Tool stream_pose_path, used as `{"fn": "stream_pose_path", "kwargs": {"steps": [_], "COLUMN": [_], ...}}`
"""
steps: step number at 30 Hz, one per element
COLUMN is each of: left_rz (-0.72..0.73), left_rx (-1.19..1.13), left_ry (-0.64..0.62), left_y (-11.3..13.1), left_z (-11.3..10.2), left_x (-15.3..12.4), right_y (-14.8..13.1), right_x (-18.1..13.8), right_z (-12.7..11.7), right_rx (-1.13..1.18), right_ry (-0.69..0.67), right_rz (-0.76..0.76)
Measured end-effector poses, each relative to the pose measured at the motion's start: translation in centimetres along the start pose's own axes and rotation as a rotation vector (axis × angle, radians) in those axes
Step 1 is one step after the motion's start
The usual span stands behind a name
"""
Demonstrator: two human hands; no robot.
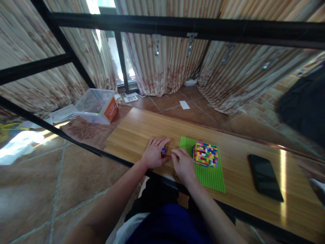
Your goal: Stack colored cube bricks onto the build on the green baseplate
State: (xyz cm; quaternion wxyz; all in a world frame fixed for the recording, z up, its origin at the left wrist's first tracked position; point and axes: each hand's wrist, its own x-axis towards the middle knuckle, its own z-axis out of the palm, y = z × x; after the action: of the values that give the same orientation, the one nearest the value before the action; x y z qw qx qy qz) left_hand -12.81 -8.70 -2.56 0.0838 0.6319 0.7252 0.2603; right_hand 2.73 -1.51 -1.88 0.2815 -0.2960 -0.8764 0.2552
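My left hand (pixel 154 154) curls around a small group of toy building bricks (pixel 164 150), dark blue with some red and orange, at the table's near side. Part of that group is hidden by the fingers. Just to the right, my right hand (pixel 184 166) has thumb and fingertips pressed together; whatever may be between them is too small to make out. Beside it lies a green studded baseplate (pixel 209 179). A multicoloured block of stacked bricks (pixel 206 154) sits on the upper part of that plate.
The wooden table (pixel 142 125) bears a black phone (pixel 265 177) at the right. A black metal frame bar (pixel 162 25) crosses above the far side. On the floor stand a clear plastic bin (pixel 98 105) with an orange label and a white paper (pixel 184 104).
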Motion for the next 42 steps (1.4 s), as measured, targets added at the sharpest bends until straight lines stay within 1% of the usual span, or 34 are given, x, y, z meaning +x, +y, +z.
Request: {"fn": "stream_pose_path", "kwargs": {"steps": [3, 5, 8, 11, 17, 23, 28, 33, 37, 42], "left_rz": [0.019, 0.029, 0.03, 0.023, 0.012, 0.014, 0.028, 0.038, 0.048, 0.056], "left_rx": [-0.005, -0.003, -0.008, -0.017, -0.026, -0.007, 0.016, 0.039, 0.053, 0.07], "left_ry": [0.001, -0.002, 0.0, 0.0, 0.001, 0.021, 0.022, 0.028, 0.028, 0.035], "left_y": [0.1, 0.1, 0.1, 0.0, -0.2, -0.3, -0.4, -0.6, -0.7, -0.8], "left_z": [-0.1, -0.2, -0.2, -0.2, -0.1, 0.0, -0.1, -0.1, -0.1, 0.0], "left_x": [0.0, 0.0, 0.1, 0.1, 0.1, 0.2, 0.2, 0.3, 0.4, 0.4], "right_y": [0.0, 0.1, 0.2, 0.3, 0.0, 0.3, 1.3, 3.5, 4.8, 5.0], "right_x": [1.3, 1.9, 2.3, 2.2, 0.9, -1.6, -3.4, -3.8, -3.1, -2.6], "right_z": [1.4, 1.9, 2.4, 2.5, 1.3, -1.4, -4.5, -7.1, -7.6, -6.7], "right_rx": [0.011, 0.004, -0.009, 0.009, 0.106, 0.165, 0.129, -0.011, -0.152, -0.237], "right_ry": [-0.103, -0.149, -0.174, -0.164, -0.064, 0.055, 0.208, 0.346, 0.366, 0.329], "right_rz": [0.032, 0.05, 0.073, 0.079, 0.065, 0.102, 0.161, 0.203, 0.202, 0.16]}}
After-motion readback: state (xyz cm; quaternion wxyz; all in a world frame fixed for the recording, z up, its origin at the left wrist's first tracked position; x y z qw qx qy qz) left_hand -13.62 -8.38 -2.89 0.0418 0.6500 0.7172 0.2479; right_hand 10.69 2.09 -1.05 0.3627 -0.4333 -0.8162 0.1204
